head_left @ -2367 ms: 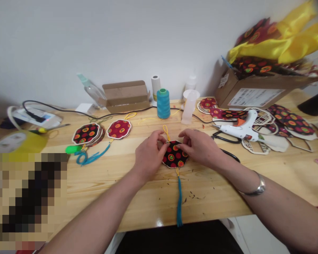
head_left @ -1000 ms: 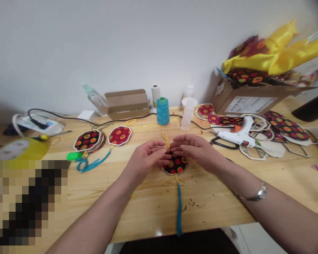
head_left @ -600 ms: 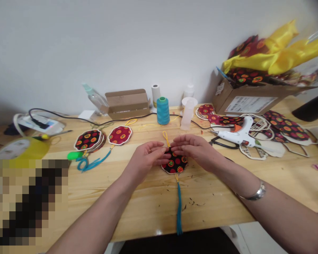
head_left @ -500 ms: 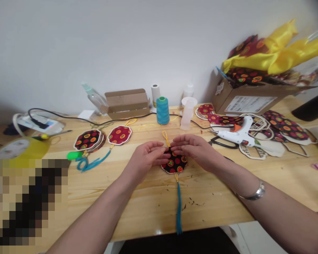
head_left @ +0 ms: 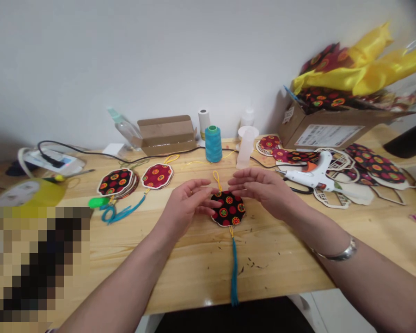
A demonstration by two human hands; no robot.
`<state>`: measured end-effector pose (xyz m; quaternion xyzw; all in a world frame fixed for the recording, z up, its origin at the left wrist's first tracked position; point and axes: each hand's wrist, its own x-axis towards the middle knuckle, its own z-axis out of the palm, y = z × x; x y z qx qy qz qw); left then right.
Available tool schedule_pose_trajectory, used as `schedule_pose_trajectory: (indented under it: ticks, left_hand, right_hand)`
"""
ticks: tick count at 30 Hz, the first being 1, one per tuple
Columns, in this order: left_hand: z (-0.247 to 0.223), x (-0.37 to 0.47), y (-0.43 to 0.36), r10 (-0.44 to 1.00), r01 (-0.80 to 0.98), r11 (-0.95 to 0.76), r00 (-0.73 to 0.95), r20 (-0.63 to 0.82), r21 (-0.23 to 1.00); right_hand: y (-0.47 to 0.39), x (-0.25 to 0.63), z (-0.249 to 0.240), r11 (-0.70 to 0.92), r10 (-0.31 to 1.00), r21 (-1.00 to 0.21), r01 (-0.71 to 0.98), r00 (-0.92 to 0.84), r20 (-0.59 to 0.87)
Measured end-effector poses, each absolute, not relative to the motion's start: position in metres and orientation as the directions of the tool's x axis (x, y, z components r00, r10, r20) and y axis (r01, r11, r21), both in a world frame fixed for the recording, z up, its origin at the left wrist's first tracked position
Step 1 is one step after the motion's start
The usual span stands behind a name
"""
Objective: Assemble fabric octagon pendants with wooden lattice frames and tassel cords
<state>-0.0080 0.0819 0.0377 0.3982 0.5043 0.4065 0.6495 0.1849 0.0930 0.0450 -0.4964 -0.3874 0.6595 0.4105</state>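
Note:
A black patterned fabric pendant [head_left: 230, 210] with a pale scalloped edge lies flat on the wooden table [head_left: 180, 277]. A yellow loop [head_left: 216, 177] rises from its top, and a blue tassel [head_left: 234, 273] hangs from its bottom toward the table's front edge. My left hand [head_left: 190, 201] is at the pendant's left side, fingers apart, the fingertips over its edge. Above the upper right edge hovers my right hand [head_left: 261, 190], its fingers stretched out and holding nothing. Whether the left fingertips touch the fabric I cannot tell.
Finished-looking pendants lie left: a black stack [head_left: 116, 181] and a red one [head_left: 157, 176]. A blue thread spool [head_left: 213, 144] stands behind. Right are a white glue gun [head_left: 315, 175], wooden frames [head_left: 329, 200] and a cardboard box [head_left: 319, 132] of fabric. A black cable runs along the back.
Both hands have drawn apart from the pendant's upper part, the right one moving up and right. More of the pendant's face shows; it lies in about the same place.

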Motion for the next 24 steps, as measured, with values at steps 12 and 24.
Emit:
schedule_pose_trajectory:
  ticks: [12,24]
  left_hand:
    - [0.031,-0.003,0.079,0.971,-0.161,0.208,0.156,-0.184,0.965]
    - [0.031,-0.002,0.075,0.887,-0.06,0.302,0.383,-0.258,0.951]
  right_hand:
    - [0.091,0.182,0.039,-0.453,0.808,-0.891,0.021,-0.413,-0.42]
    - [0.089,0.179,0.04,-0.443,0.806,-0.892,0.088,-0.397,-0.44]
